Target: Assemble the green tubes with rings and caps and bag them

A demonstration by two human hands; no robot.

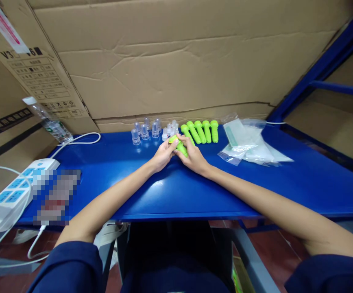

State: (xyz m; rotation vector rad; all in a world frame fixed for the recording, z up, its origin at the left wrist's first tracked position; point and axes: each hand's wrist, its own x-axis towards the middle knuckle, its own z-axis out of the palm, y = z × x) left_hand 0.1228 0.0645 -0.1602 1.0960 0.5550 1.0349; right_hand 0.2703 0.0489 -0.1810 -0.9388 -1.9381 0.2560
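Observation:
Both of my hands meet over the middle of the blue table [118, 179], holding one green plastic piece [181, 148] between them. My left hand [162, 156] pinches its yellowish near end with closed fingers. My right hand [195, 158] wraps around its body from the right. Just behind the hands, several more green pieces [201, 131] lie side by side in a row. To their left stand several small clear plastic caps [146, 131] in a cluster.
Clear plastic bags [249, 144] lie in a heap at the right. A white power strip [18, 185] with cable sits at the left edge, a plastic water bottle [50, 121] leans behind it. Cardboard boxes [176, 57] wall the back; a blue rack frame [323, 67] stands right.

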